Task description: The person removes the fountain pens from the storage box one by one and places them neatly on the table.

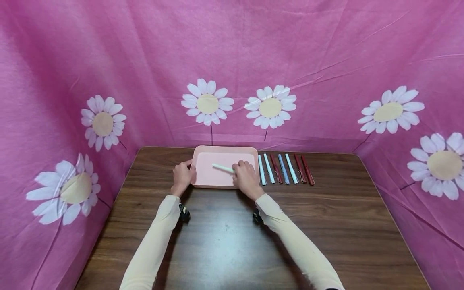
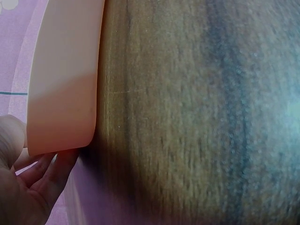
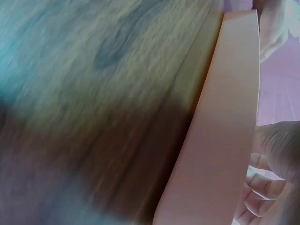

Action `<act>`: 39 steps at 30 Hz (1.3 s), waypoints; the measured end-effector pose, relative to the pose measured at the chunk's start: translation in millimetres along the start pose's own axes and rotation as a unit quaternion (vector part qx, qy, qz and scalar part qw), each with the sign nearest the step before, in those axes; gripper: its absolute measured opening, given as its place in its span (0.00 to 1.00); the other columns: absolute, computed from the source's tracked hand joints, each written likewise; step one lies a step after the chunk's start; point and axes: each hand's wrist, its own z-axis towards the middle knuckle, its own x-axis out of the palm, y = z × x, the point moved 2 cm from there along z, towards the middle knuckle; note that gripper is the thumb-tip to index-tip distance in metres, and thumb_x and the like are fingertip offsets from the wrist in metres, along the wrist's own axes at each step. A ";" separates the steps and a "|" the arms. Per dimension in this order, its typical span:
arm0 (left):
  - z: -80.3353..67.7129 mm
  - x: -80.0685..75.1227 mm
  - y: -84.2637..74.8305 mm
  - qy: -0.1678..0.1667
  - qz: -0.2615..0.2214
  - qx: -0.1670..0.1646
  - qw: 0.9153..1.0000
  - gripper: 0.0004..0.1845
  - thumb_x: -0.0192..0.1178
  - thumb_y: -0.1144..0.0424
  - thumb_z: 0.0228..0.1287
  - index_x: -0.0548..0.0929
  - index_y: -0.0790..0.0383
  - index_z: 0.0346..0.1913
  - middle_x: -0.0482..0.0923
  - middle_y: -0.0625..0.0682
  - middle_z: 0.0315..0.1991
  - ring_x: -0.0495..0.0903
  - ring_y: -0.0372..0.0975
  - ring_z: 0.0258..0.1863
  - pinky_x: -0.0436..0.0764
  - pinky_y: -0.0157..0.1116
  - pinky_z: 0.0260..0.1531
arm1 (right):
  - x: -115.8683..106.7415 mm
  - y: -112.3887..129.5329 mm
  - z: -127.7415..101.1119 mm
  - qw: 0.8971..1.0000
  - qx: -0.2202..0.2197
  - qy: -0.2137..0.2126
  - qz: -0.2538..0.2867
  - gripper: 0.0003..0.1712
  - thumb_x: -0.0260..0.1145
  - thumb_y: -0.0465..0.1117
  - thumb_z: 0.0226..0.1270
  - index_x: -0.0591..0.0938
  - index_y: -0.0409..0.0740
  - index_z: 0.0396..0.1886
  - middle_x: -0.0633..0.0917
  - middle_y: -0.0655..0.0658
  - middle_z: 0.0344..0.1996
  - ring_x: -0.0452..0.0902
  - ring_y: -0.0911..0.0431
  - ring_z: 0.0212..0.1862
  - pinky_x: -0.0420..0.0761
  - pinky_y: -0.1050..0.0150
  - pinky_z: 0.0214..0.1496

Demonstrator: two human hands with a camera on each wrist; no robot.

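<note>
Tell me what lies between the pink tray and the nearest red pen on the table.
In the head view, two white pens lie between the pink tray and the nearest red pen.

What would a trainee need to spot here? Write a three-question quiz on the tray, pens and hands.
1. True or false: the pink tray holds one pale pen.
2. How many pens lie in the row on the table right of the tray?
3. Which hand grips the tray's left edge: A) left hand B) right hand?

Key: 1 true; 2 seven; 3 A.
</note>
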 end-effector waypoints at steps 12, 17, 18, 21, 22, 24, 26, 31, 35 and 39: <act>-4.2 -0.1 -4.2 -0.026 -0.010 0.023 0.999 0.20 0.58 0.68 0.65 0.88 0.66 0.57 0.85 0.72 0.50 0.84 0.70 0.49 0.79 0.63 0.51 | -12.9 -22.5 -3.3 0.996 0.034 -0.048 0.063 0.13 0.75 0.33 0.61 0.88 0.34 0.45 0.85 0.35 0.38 0.82 0.40 0.40 0.84 0.46 0.42; -2.3 0.1 -2.7 -0.005 -0.007 0.004 1.000 0.20 0.58 0.67 0.67 0.87 0.65 0.59 0.84 0.70 0.53 0.83 0.69 0.52 0.78 0.61 0.54 | -19.0 -30.6 -4.7 0.994 0.052 -0.060 0.080 0.13 0.76 0.35 0.63 0.88 0.35 0.47 0.85 0.37 0.38 0.83 0.42 0.39 0.84 0.47 0.40; -2.0 -0.1 -2.6 -0.003 -0.007 0.000 1.000 0.20 0.59 0.67 0.67 0.87 0.64 0.60 0.85 0.70 0.54 0.83 0.68 0.53 0.78 0.61 0.55 | -20.0 -32.1 -5.0 0.993 0.055 -0.064 0.087 0.13 0.76 0.35 0.63 0.88 0.35 0.46 0.85 0.37 0.37 0.82 0.43 0.38 0.84 0.47 0.40; -1.7 -0.6 -2.8 0.002 -0.007 -0.005 1.000 0.19 0.59 0.67 0.68 0.88 0.63 0.60 0.85 0.69 0.54 0.83 0.68 0.53 0.78 0.60 0.55 | -22.7 -37.9 -5.5 0.989 0.064 -0.076 0.112 0.11 0.76 0.34 0.63 0.89 0.35 0.44 0.86 0.36 0.35 0.82 0.43 0.37 0.84 0.47 0.39; -1.7 -0.9 -2.8 0.001 -0.007 -0.005 1.000 0.19 0.58 0.67 0.69 0.88 0.63 0.60 0.85 0.69 0.53 0.83 0.67 0.53 0.78 0.60 0.55 | -23.5 -40.1 -5.8 0.988 0.067 -0.081 0.117 0.11 0.76 0.34 0.63 0.88 0.35 0.43 0.86 0.36 0.35 0.82 0.43 0.37 0.83 0.47 0.39; -1.9 -1.4 -3.1 0.000 -0.007 -0.002 1.000 0.19 0.59 0.67 0.68 0.88 0.63 0.59 0.86 0.69 0.53 0.83 0.67 0.53 0.79 0.60 0.55 | -24.6 -45.2 -6.0 0.985 0.077 -0.085 0.125 0.10 0.76 0.33 0.62 0.88 0.36 0.43 0.87 0.36 0.36 0.83 0.42 0.39 0.83 0.47 0.40; -2.0 -1.5 -3.4 -0.003 -0.008 0.002 1.000 0.19 0.59 0.67 0.68 0.88 0.64 0.59 0.86 0.69 0.52 0.84 0.67 0.52 0.79 0.60 0.54 | -26.9 -49.9 -6.6 0.983 0.089 -0.086 0.132 0.10 0.76 0.33 0.62 0.88 0.36 0.43 0.88 0.36 0.37 0.83 0.41 0.40 0.83 0.45 0.41; -2.0 -1.1 -3.6 -0.008 -0.003 0.008 1.000 0.19 0.59 0.67 0.67 0.88 0.64 0.58 0.85 0.70 0.52 0.83 0.69 0.51 0.79 0.62 0.53 | -34.3 -61.2 -9.4 0.979 0.116 -0.088 0.143 0.14 0.75 0.33 0.64 0.88 0.34 0.49 0.86 0.34 0.39 0.83 0.40 0.41 0.82 0.44 0.43; -1.4 -0.8 -3.2 -0.010 -0.002 0.007 1.000 0.19 0.60 0.67 0.66 0.88 0.64 0.59 0.85 0.71 0.52 0.83 0.69 0.51 0.79 0.62 0.53 | -38.8 -70.5 -12.3 0.976 0.126 -0.099 0.145 0.15 0.74 0.35 0.66 0.88 0.35 0.52 0.86 0.34 0.39 0.82 0.41 0.41 0.81 0.44 0.45; -1.3 -1.7 -4.0 -0.011 -0.005 0.012 1.000 0.19 0.60 0.68 0.67 0.88 0.64 0.58 0.85 0.70 0.52 0.84 0.69 0.51 0.79 0.62 0.52 | -41.5 -79.5 -16.0 0.974 0.134 -0.114 0.144 0.12 0.72 0.34 0.66 0.89 0.36 0.49 0.86 0.33 0.40 0.84 0.40 0.41 0.82 0.43 0.44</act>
